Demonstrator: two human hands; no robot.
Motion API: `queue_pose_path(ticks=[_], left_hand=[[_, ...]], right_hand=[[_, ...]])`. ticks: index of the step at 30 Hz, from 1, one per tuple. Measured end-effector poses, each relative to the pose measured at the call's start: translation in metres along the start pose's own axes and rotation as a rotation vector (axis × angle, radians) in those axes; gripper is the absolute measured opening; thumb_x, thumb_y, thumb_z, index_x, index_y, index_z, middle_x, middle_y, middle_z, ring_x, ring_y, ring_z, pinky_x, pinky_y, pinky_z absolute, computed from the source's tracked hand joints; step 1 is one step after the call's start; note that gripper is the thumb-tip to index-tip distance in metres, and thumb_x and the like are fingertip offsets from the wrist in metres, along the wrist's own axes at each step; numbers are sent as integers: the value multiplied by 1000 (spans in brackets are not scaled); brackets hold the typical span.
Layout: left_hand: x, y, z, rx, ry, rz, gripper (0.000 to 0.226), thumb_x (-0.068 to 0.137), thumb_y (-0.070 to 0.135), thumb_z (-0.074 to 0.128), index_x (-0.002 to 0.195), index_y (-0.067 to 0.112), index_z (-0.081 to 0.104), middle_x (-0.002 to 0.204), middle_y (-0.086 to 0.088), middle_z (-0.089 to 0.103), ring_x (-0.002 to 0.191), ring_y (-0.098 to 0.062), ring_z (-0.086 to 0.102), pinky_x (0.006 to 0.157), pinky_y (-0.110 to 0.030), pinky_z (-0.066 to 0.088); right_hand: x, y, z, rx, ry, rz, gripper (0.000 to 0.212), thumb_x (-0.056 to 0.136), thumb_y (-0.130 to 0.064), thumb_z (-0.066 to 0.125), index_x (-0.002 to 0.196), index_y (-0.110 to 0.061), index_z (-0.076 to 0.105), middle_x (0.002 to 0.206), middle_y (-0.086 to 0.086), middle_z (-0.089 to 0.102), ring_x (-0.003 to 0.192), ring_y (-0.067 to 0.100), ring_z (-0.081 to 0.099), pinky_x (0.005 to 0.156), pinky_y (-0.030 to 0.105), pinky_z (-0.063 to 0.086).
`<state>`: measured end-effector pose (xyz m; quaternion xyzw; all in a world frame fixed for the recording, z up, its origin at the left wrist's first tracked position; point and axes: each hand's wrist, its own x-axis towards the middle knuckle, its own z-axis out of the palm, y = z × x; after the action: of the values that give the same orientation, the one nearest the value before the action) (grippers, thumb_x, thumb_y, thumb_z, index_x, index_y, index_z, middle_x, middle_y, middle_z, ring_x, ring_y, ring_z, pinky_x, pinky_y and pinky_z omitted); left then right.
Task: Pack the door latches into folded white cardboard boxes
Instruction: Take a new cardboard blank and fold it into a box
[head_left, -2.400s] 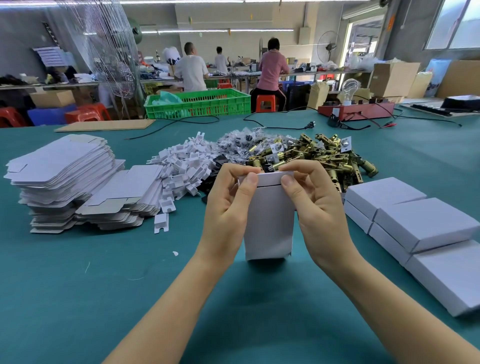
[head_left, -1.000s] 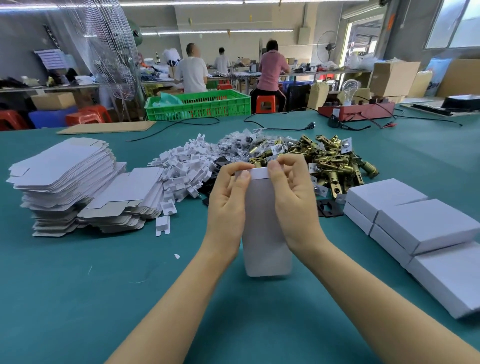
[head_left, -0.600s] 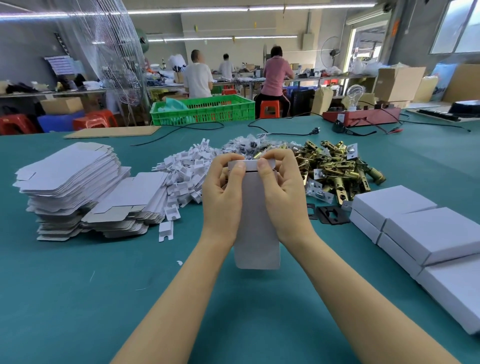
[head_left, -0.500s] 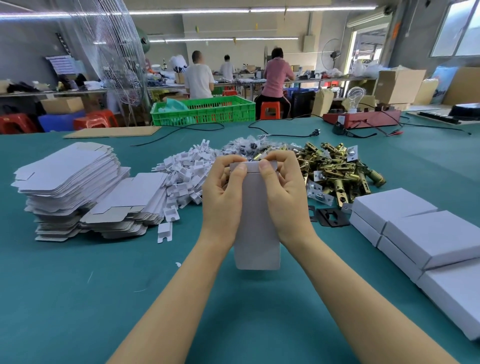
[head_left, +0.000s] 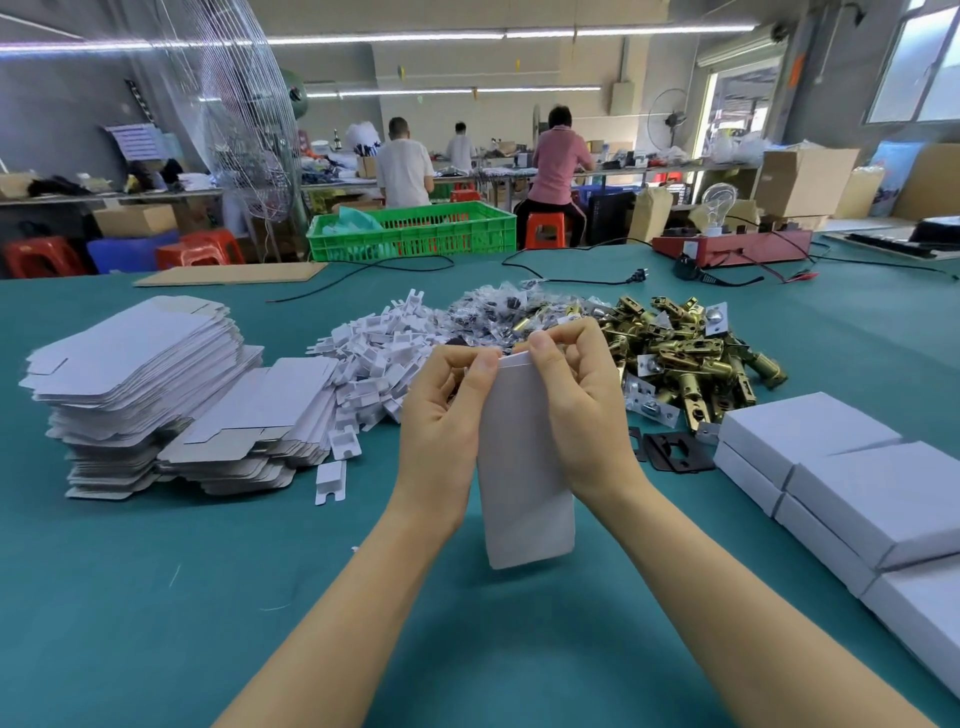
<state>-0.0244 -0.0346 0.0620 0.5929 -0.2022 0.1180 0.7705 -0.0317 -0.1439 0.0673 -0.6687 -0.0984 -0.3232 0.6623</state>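
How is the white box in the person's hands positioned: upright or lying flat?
Upright. The white box stands on end, with both hands pinching its top edge.

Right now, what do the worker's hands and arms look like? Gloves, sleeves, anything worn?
Both the left hand and the right hand are bare: no gloves, rings or tape show. Both forearms are uncovered down to the frame's bottom edge, with no sleeve, watch or wristband in view. Fingernails are short and unpainted. Nothing above the forearms shows, so any clothing is out of frame.
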Motion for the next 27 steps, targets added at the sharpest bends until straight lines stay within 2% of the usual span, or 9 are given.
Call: queue_pose_path(ticks=[1,2,6,10,13,17,20,23,27], left_hand=[[0,0,0,8,-1,9,13,89,35,61,77,34,65,75,4,60,70,-16,49,61,-31,39],[0,-1,0,13,0,14,13,90,35,62,77,35,65,76,4,60,71,-16,49,61,-30,39],[0,-2,-3,31,-1,32,12,91,39,62,81,34,65,79,3,62,72,-14,51,64,-30,41],[3,1,-4,22,-1,26,13,89,36,58,88,28,68,86,0,67,79,-14,58,73,-33,48],[6,5,-7,-19,2,-9,15,88,35,58,87,26,71,88,0,70,84,-16,61,78,-40,50],[9,7,-9,-89,1,-53,19,89,31,56,91,16,68,81,6,71,73,-7,62,65,-25,54],[9,5,-8,-134,5,-82,16,95,24,54,91,14,67,80,7,72,71,-5,63,63,-22,56],[7,5,-8,-142,-5,-93,16,89,30,58,87,20,70,85,4,72,77,-8,64,69,-26,56],[7,7,-10,-87,-68,-68,8,82,33,66,87,30,72,102,-4,71,97,-20,63,84,-38,54]], right_hand=[[0,0,0,-4,-1,-2,14,99,-23,52,85,-19,51,80,14,57,66,7,45,63,20,39],[0,0,0,-8,-1,-8,14,98,-23,52,85,-20,51,79,15,56,66,7,45,63,21,38],[-2,2,3,-1,15,-38,16,98,-24,52,83,-18,49,65,-13,45,57,2,38,55,15,34],[-2,0,3,5,-14,-47,16,98,-24,53,83,-18,50,60,-15,44,54,2,37,51,15,32],[-2,-4,3,15,-65,-40,13,98,-24,52,86,-20,52,67,-2,47,58,8,39,51,22,33],[-2,-6,4,33,-94,2,14,101,-24,48,93,-16,56,77,13,55,66,19,45,58,35,38],[-4,-8,4,75,-71,35,15,101,-21,48,96,-14,61,86,23,60,69,24,50,60,40,42],[-4,-9,4,84,-46,34,15,100,-18,50,96,-14,64,88,23,62,71,24,52,60,42,43],[-6,-12,6,76,-45,9,17,96,-21,52,93,-10,65,87,30,58,72,26,49,61,52,45]])
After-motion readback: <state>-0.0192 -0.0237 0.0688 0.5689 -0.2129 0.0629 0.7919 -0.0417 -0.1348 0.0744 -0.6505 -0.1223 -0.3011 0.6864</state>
